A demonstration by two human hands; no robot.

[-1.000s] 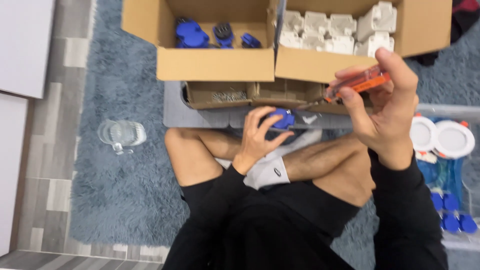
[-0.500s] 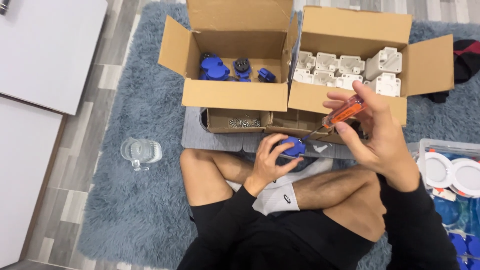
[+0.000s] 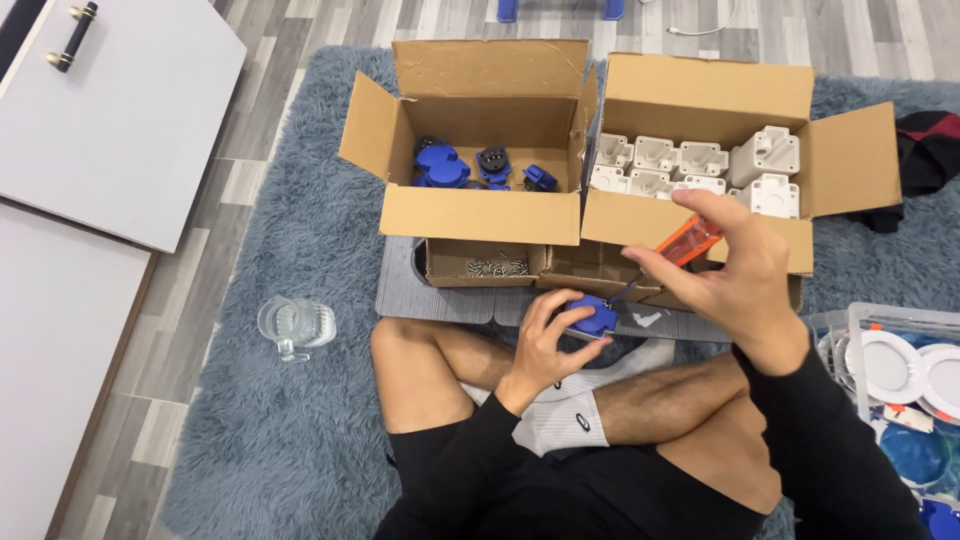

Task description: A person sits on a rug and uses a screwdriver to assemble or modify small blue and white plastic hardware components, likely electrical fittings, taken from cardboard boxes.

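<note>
I sit cross-legged on a blue-grey rug. My left hand grips a round blue plastic part just above my shin. My right hand holds an orange-handled screwdriver, its thin shaft slanting down to the blue part. Straight ahead stand two open cardboard boxes: the left box holds a few blue parts, the right box holds several white plastic housings.
A shallow cardboard tray with small screws lies on a grey mat under the boxes. A clear glass jug stands on the rug at left. A clear bin with white round discs is at right. White cabinet doors are at far left.
The view has tilted up, so both boxes show fully. My right hand with the screwdriver has come lower, its tip now at the blue part. The left hand keeps its grip.
</note>
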